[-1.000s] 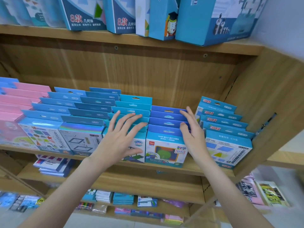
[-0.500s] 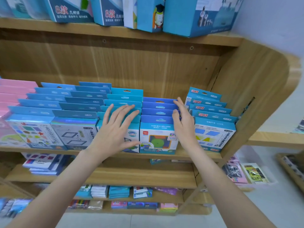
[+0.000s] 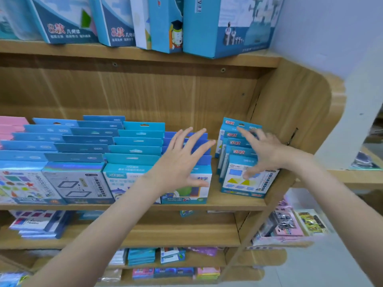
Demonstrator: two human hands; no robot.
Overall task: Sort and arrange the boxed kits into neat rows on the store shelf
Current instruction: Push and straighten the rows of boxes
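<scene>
Several rows of blue boxed kits stand upright on the wooden shelf [image 3: 234, 203]. My left hand [image 3: 182, 162], fingers spread and straight, is in front of the dark blue row [image 3: 186, 192] beside the teal row [image 3: 136, 150]. My right hand [image 3: 263, 152], fingers spread, reaches over the rightmost row of light blue kits [image 3: 244, 183] with red labels; its thumb touches the front box. That row stands apart from the dark blue row by a gap. Neither hand grips a box.
Large blue boxes [image 3: 228, 25] stand on the upper shelf. Pink kits [image 3: 10, 125] fill the far left. The shelf's side panel [image 3: 294, 121] is close to the right row. Lower shelves hold flat packs [image 3: 37, 224]; a rack of pink packets [image 3: 288, 224] is at the right.
My left hand moved right, from the teal row to the dark blue row. My right hand left the dark blue row and went over the rightmost light blue row.
</scene>
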